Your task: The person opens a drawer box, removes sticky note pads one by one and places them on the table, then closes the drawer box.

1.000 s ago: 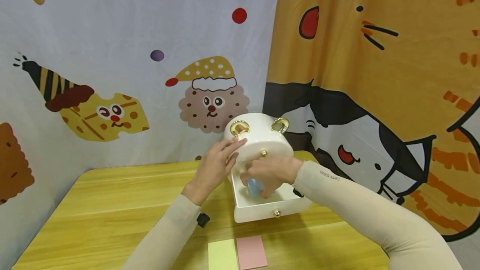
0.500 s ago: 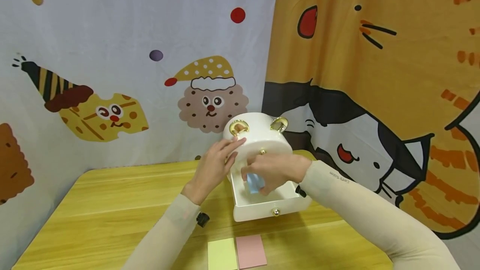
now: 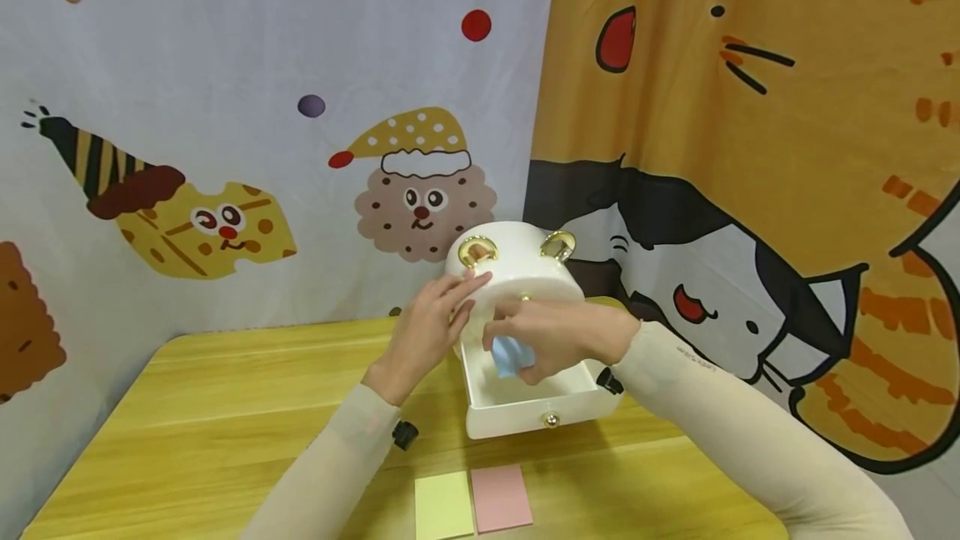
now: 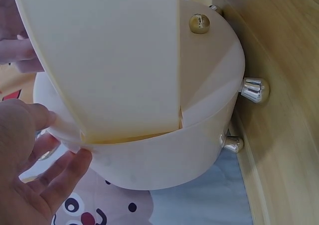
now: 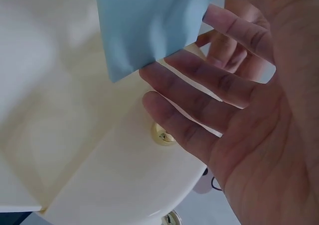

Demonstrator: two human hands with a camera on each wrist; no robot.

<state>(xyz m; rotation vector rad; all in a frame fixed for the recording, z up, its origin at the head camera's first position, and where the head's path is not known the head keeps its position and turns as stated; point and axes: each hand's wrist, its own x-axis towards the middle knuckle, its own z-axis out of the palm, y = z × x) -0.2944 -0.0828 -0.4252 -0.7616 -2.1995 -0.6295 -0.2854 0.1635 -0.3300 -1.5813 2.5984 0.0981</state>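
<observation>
the right hand [image 3: 558, 336] is pinching a light blue pad [image 3: 512, 358] between its fingers, and the pad is hanging tilted within the outline of the pulled-out drawer [image 3: 517, 422] of a white cabinet [image 3: 517, 275]. the left hand [image 3: 426, 325] is holding nothing; its relaxed fingers are touching the cabinet near the drawer's corner. because the right fingers are reaching only the pad's edges, a loosening grip could be letting it drop crooked. the black wrist device [image 3: 610, 381] is sitting close to the drawer's right wall, so a careless turn could be knocking it. if the drawer is sliding inward while the fingers are inside, they could be getting caught. the right hand is covering part of the pad in the head view, and the frame is cutting off its top in the right wrist view. the right thumb's exact hold is hiding, and whether the pad is touching the drawer's floor, i cannot tell.
</observation>
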